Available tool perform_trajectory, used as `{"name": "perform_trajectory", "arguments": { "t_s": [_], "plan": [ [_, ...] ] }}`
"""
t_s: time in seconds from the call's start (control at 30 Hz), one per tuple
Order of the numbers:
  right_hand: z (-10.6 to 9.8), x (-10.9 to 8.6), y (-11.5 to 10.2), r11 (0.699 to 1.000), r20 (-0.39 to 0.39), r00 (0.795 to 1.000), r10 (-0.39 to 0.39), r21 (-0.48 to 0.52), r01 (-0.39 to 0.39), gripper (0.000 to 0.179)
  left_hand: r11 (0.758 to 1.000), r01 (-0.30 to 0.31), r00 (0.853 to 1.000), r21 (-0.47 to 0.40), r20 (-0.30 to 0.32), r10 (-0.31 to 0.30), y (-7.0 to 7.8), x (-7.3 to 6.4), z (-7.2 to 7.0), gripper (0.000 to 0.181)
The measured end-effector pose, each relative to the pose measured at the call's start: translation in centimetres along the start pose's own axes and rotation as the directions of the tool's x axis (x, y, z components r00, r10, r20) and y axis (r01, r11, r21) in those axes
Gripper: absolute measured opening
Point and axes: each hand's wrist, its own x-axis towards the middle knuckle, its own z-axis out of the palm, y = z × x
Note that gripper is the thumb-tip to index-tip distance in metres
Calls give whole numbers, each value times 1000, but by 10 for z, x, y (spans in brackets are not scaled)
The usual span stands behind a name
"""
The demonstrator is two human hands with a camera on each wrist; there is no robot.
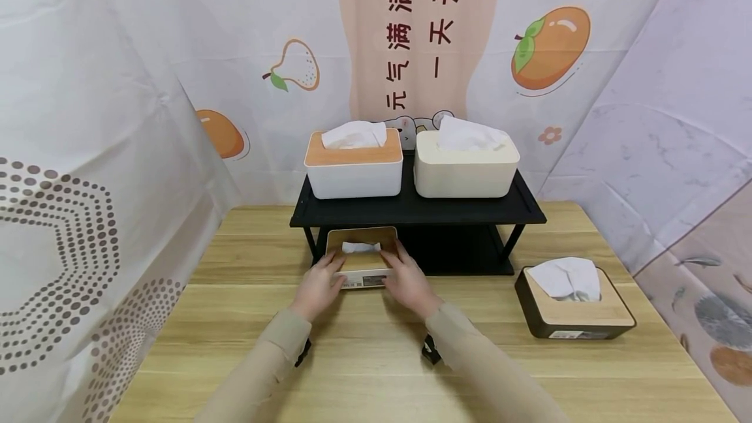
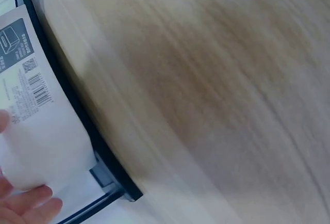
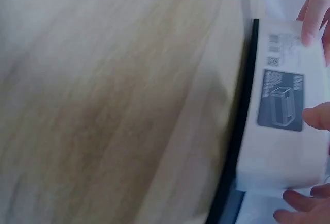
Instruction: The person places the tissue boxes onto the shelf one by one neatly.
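Note:
A tissue box (image 1: 354,281) with a wood-look top and white sides sits on the left part of the lower shelf of a black two-tier rack (image 1: 376,215). A bit of white tissue shows in its slot. My left hand (image 1: 320,286) grips its left end, and my right hand (image 1: 409,281) grips its right end, thumbs on the front and fingers round the sides. In the left wrist view the box's white face (image 2: 49,136) carries a barcode and a dark label; the right wrist view shows the same label (image 3: 281,101) near the right thumb.
On the top shelf stand a white tissue box with an orange-brown lid (image 1: 354,178) and a cream tissue box (image 1: 464,178). A dark tissue box with a wood-look top (image 1: 572,312) lies on the wooden table (image 1: 376,371) at the right. Printed curtains (image 1: 235,51) hang behind and beside the table.

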Motion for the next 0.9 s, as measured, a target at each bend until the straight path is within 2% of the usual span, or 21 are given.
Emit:
{"name": "perform_trajectory", "arguments": {
  "t_s": [0.17, 0.27, 0.33, 0.43, 0.5, 0.57, 0.7, 0.9],
  "plan": [
    [-11, -13, -7, 995, -65, 993, -101, -27, 99, 53, 995, -16, 992, 98, -123, 28, 10, -4, -10, 31],
    [-18, -23, -10, 987, -91, 983, -157, -48, 154, 53, 991, -30, 986, 129, -161, 51, 18, -11, -16, 26],
    [-21, -30, -12, 981, -85, 980, -180, -84, 173, 53, 991, -34, 991, 133, -127, 51, 23, -18, -18, 30],
    [-21, -39, -13, 970, -38, 982, -183, -171, 174, 56, 993, -5, 1000, 118, -3, 6, 30, -31, -18, 45],
    [-20, -43, -13, 962, 7, 986, -167, -218, 164, 58, 990, 31, 996, 136, 80, -42, 33, -38, -16, 56],
    [-17, -46, -13, 956, 54, 989, -141, -254, 150, 62, 985, 56, 987, 162, 137, -79, 35, -44, -13, 64],
    [-12, -49, -14, 952, 118, 990, -83, -283, 114, 68, 974, 52, 982, 219, 167, -90, 37, -49, -9, 67],
    [-7, -49, -16, 951, 135, 990, -45, -298, 84, 67, 973, 71, 977, 221, 182, -112, 38, -51, -8, 65]
  ]
}}
